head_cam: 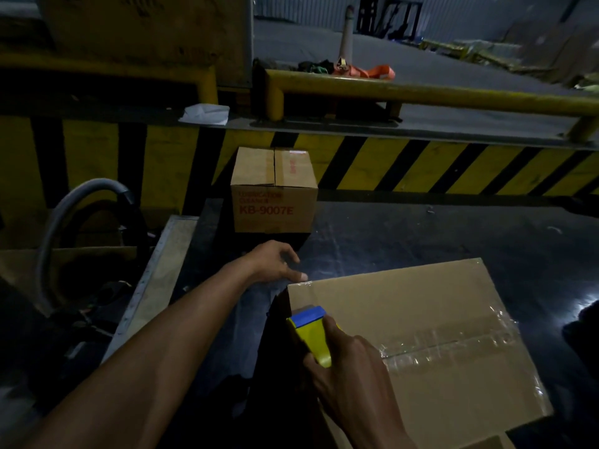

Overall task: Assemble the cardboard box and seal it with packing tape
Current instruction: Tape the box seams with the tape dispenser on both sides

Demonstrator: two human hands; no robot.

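Note:
A large brown cardboard box [418, 306] lies on the dark table at the lower right, its top flaps closed. Clear packing tape [453, 346] runs along the centre seam and over the right edge. My right hand [350, 374] grips a yellow and blue tape dispenser [311, 332] at the box's left edge, where the seam ends. My left hand [275, 262] reaches past the box's far left corner, fingers spread and relaxed, with a fingertip at the corner and nothing held.
A smaller sealed box [274, 192] printed KB-9007E stands farther back on the table [405, 234]. Behind runs a yellow and black striped barrier [421, 163] and a yellow rail [421, 92]. A grey hose [64, 209] curves at the left.

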